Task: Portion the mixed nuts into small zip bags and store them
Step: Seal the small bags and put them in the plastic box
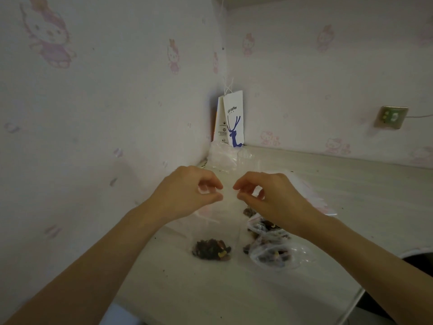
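Observation:
A small clear zip bag (214, 228) hangs upright over the table, with a dark clump of mixed nuts (212, 249) at its bottom. My left hand (187, 191) pinches the left end of the bag's top edge between thumb and fingers. My right hand (264, 193) pinches the right end of the same edge. To the right on the table lies a crumpled clear bag of mixed nuts (269, 249), partly hidden under my right wrist. A stack of flat zip bags with pink strips (314, 195) lies behind my right hand.
A white paper coffee bag (233, 120) with a blue deer stands in the wall corner, with loose clear plastic (222, 156) in front of it. The pale table (351, 184) meets walls at left and back. A wall socket (390, 117) is at right. A dark object (419, 261) sits at the table's right edge.

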